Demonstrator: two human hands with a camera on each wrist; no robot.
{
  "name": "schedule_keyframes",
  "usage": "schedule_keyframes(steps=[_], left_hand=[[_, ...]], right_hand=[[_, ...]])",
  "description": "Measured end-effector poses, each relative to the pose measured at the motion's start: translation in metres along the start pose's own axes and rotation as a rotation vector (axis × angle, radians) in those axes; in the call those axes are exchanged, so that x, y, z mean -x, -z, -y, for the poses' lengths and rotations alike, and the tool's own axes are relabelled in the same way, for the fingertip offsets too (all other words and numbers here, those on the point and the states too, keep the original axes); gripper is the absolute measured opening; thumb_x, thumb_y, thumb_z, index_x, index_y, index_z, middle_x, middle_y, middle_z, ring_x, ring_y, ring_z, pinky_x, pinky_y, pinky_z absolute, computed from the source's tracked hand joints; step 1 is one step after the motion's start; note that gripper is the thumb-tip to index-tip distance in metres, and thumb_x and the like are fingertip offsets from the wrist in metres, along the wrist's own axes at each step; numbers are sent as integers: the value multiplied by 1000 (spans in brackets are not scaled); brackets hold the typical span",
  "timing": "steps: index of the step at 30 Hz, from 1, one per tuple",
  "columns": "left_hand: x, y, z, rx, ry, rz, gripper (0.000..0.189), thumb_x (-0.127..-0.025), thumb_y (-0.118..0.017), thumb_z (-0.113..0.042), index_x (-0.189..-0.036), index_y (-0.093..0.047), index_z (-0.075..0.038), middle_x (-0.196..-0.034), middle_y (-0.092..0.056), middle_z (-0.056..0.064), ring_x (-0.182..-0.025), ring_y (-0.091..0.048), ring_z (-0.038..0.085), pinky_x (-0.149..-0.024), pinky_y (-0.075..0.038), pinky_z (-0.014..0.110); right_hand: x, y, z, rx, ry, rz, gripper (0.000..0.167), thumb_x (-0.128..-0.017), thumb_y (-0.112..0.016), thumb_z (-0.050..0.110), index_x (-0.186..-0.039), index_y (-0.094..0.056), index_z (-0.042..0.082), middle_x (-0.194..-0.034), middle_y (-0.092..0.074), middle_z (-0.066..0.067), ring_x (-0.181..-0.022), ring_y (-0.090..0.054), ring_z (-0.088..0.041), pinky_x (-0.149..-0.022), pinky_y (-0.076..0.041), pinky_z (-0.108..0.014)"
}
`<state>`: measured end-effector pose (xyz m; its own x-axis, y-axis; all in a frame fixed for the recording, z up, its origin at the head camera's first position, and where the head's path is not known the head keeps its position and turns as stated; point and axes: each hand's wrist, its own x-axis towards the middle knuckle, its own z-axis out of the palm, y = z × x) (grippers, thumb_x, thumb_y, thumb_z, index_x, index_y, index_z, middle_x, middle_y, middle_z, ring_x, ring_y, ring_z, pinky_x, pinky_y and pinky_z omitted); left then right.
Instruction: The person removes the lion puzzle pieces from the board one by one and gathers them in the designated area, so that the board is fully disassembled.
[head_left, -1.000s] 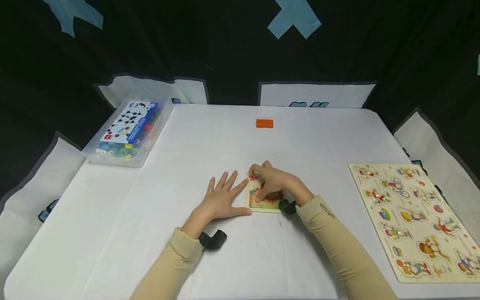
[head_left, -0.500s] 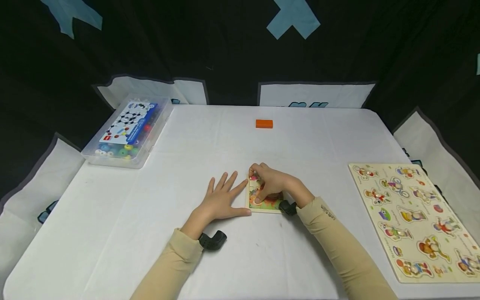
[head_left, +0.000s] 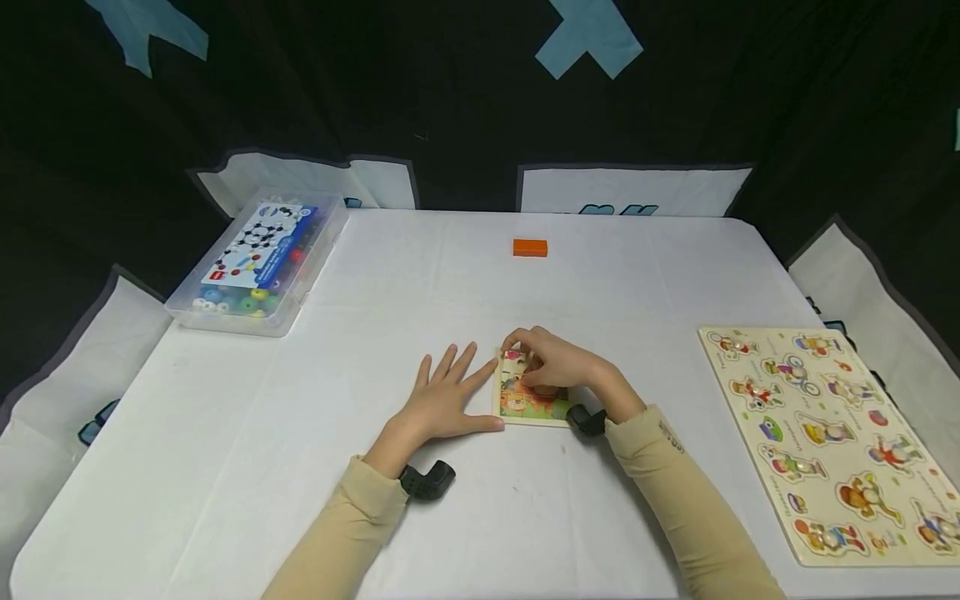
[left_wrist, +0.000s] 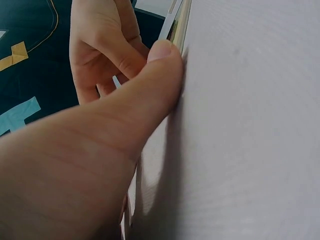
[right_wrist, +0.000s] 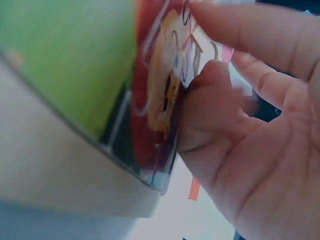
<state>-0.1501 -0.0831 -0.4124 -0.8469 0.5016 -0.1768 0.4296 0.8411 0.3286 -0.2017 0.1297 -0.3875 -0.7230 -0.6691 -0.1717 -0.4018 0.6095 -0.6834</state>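
Jigsaw tray [head_left: 497, 402]: laid on the white table [head_left: 420, 283], picture pieces [head_left: 534, 407] held within its rim.
Left hand [head_left: 442, 407]: spread straight at the tray's left edge, nothing gripped.
Right hand [head_left: 558, 360]: bent over the pieces; whether one is pinched cannot be told.
Clear case [head_left: 309, 271]: coloured balls [head_left: 248, 303] contained.
Wooden puzzle board [head_left: 843, 454]: figure-shaped pieces [head_left: 865, 495] seated.

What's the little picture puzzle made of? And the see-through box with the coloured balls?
The little puzzle: maybe wood or thick card, with a pale edge and a smooth-looking printed top. The box: probably clear, shiny plastic, because the coloured balls show through.
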Motion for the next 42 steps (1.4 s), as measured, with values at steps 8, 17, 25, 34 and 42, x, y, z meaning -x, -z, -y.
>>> schedule_keyframes(steps=[8,17,25,34,42], left_hand=[[0,-1,0,0,3,2,88,-75,-50,-70,-146,-17,-27,-151,-1,7,-135,5,30,-102,6,54],[0,-1,0,11,-5,-5,87,-76,-50,-69,-145,-18,-29,-151,-1,9,-135,5,31,-102,7,55],[1,0,1,10,-35,16,77,-78,-50,-66,-143,-21,-36,-150,1,12,-134,8,34,-101,8,56],[1,0,1,-5,-51,20,71,-79,-49,-65,-141,-28,-37,-150,2,14,-134,9,35,-101,8,57],[1,-1,3,1,-56,12,73,-79,-49,-65,-142,-27,-35,-150,1,14,-134,8,35,-101,8,57]], right_hand=[[2,-3,4,71,19,-119,33,-83,-61,-3,-113,-55,10,-96,-50,-9,-74,-50,-17,-67,-45,-29],[6,-4,5,61,8,-153,33,-84,-63,2,-115,-55,8,-95,-50,-8,-75,-49,-18,-68,-43,-30],[7,-2,-3,55,14,-170,31,-83,-65,5,-113,-56,5,-90,-54,-7,-72,-48,-17,-65,-43,-29],[8,1,-9,35,-35,-171,20,-84,-63,5,-103,-58,3,-75,-51,-3,-61,-46,-15,-58,-41,-28],[12,1,-6,63,-67,-130,26,-82,-67,9,-107,-61,4,-92,-54,-7,-74,-51,-16,-69,-45,-30]])
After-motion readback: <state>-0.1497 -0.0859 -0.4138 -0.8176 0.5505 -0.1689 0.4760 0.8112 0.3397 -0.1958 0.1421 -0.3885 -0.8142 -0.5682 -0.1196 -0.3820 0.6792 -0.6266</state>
